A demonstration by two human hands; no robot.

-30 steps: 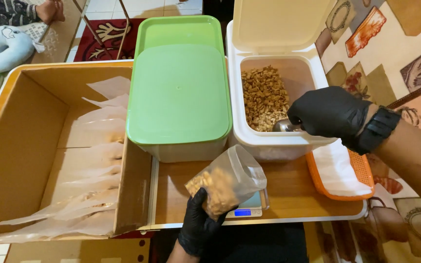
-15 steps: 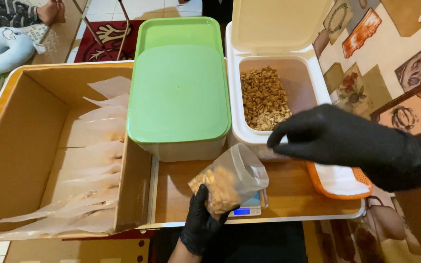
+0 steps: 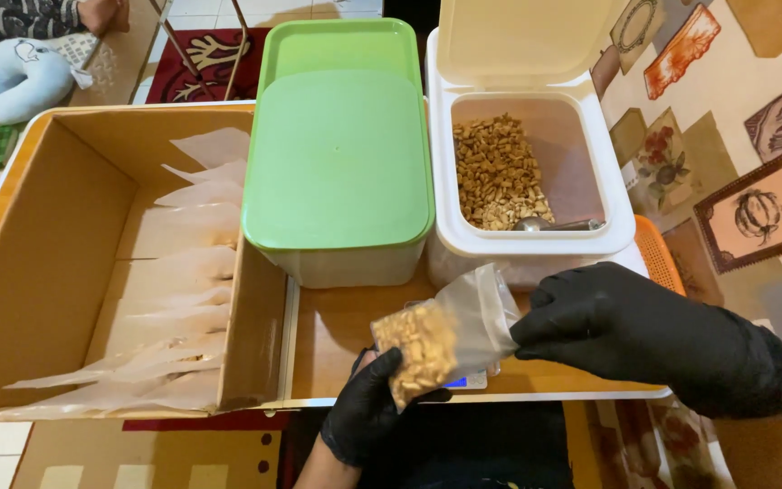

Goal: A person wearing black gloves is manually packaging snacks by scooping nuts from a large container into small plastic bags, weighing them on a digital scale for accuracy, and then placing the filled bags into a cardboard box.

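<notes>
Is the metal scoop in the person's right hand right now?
No, the metal scoop lies in the white bin, while the right hand pinches the clear plastic bag.

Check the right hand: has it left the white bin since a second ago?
Yes. The right hand has come away from the white bin, down toward the table's near edge, and now pinches the plastic bag; the scoop remains inside.
</notes>
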